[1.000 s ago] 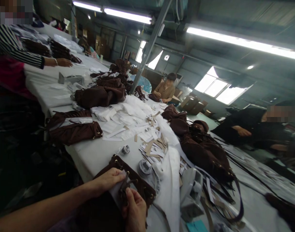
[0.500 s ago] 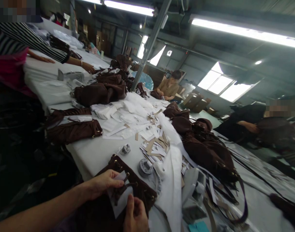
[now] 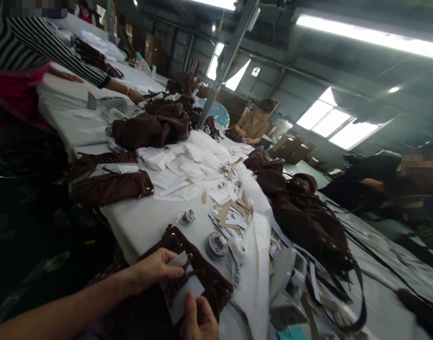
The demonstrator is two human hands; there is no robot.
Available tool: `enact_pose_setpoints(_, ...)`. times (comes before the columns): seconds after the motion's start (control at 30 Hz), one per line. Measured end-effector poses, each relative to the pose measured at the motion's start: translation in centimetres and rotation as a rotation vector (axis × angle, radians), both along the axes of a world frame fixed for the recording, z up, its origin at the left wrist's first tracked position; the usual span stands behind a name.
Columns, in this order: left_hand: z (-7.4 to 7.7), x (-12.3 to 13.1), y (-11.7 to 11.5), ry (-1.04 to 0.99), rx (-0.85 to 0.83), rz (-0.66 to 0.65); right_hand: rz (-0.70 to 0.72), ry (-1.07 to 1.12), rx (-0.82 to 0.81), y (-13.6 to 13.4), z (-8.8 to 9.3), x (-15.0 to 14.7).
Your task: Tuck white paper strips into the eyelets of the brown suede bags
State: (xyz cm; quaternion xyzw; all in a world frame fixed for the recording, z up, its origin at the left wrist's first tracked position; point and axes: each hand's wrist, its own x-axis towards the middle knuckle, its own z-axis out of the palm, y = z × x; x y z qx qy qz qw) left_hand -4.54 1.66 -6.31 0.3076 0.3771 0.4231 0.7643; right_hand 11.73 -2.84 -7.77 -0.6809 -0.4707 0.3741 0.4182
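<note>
A dark brown bag (image 3: 149, 307) with small gold rings lies at the table's near edge, in front of me. A translucent white sheet (image 3: 176, 304) rests on it, beneath brown cords (image 3: 174, 288) that come out of the bag's rings. Thumb and fingers of my left hand (image 3: 163, 267) pinch the sheet's upper edge beside the cords. My right hand (image 3: 200, 318) pinches the sheet's lower right edge between thumb and fingers. The cords' ends partly cover the sheet.
Rolled grey strips in clear wrap (image 3: 216, 245) lie just beyond the bag. Paper and card strips (image 3: 234, 215) are scattered on the white table (image 3: 127, 224). Brown bags (image 3: 308, 226) are piled right, others (image 3: 110, 184) left. A metal post (image 3: 223, 71) rises mid-table. Co-workers stand left, far side and right.
The sheet's right corner shows more beside the cords, and my right hand has shifted slightly down. My left hand keeps its pinch. The whole view has shifted slightly.
</note>
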Motion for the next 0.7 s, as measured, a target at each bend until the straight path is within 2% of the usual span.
enact_pose_setpoints(0.13, 0.1, 0.8, -0.4, 0.256, 0.044, 0.144, -0.058, -0.059, -0.039, 0.0, 1.1, -0.8)
enact_pose_setpoints(0.3, 0.1, 1.9, -0.9, 0.511, 0.152, 0.268, -0.005, -0.194, 0.076, 0.6, 2.3, -1.8)
enact_pose_setpoints(0.5, -1.0, 2.5, -1.2, 0.530, 0.207, 0.311, 0.034, -0.207, 0.130, 1.4, 2.2, -2.5)
enact_pose_setpoints(0.6, -1.2, 2.5, -1.3, 0.502, 0.214, 0.310, 0.046, -0.180, 0.126, 1.4, 1.2, -2.1)
enact_pose_setpoints(0.7, -1.2, 2.4, -1.4, 0.458, 0.177, 0.289, 0.138, -0.003, 0.026, 1.4, -0.5, -1.3)
